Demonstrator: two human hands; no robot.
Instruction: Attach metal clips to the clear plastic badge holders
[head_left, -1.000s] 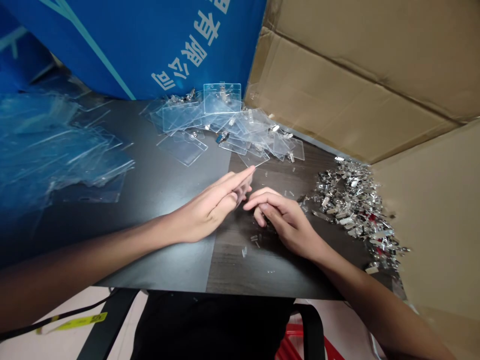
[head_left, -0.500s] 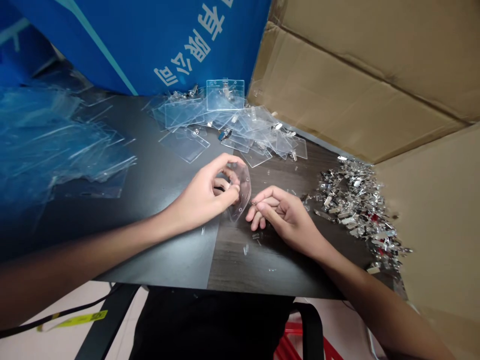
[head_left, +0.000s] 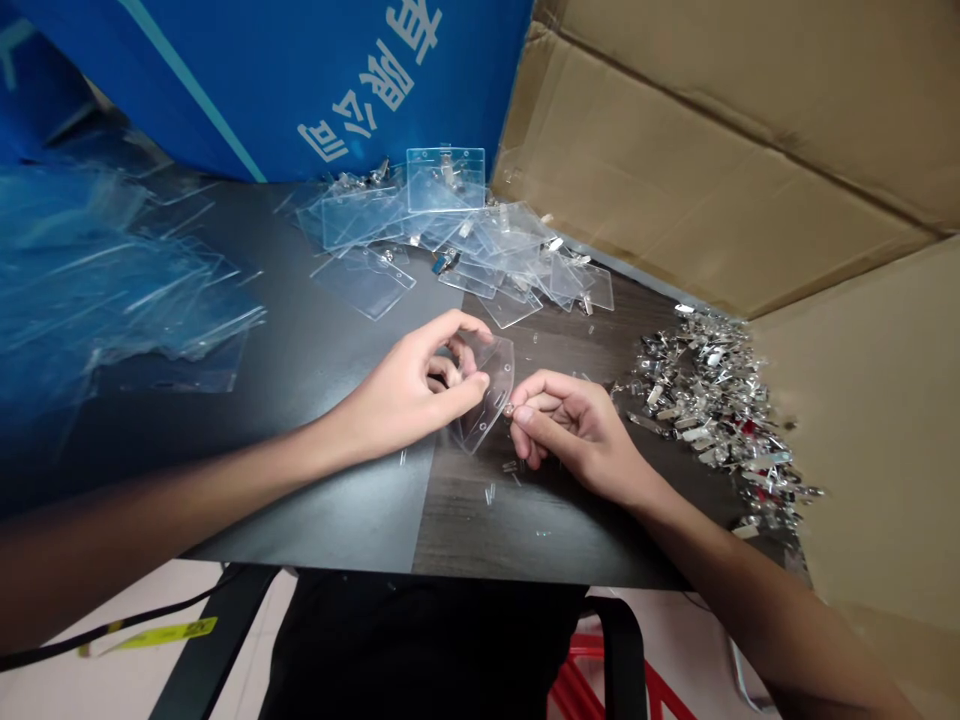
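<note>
Between thumb and fingers my left hand point(head_left: 431, 385) grips a clear plastic badge holder point(head_left: 491, 395), its punched edge turned toward my right hand. My right hand point(head_left: 566, 425) pinches a small metallic piece, perhaps a badge clip point(head_left: 509, 409), largely covered by the fingertips. That piece is right beside the holder's punched edge; whether they touch I cannot tell. Below the hands, small clear plastic bits point(head_left: 490, 494) lie on the dark table point(head_left: 360, 520).
Badge holders with clips point(head_left: 450, 235) are heaped at the back. A large stack of clear holders point(head_left: 127, 290) spreads at left, and metal clips point(head_left: 712, 400) pile up at right. A blue panel point(head_left: 300, 70) and a cardboard wall point(head_left: 675, 150) bound the table behind.
The badge holder has turned so its face shows more, and its punched edge has shifted right. My right fingertips now meet close to that edge.
</note>
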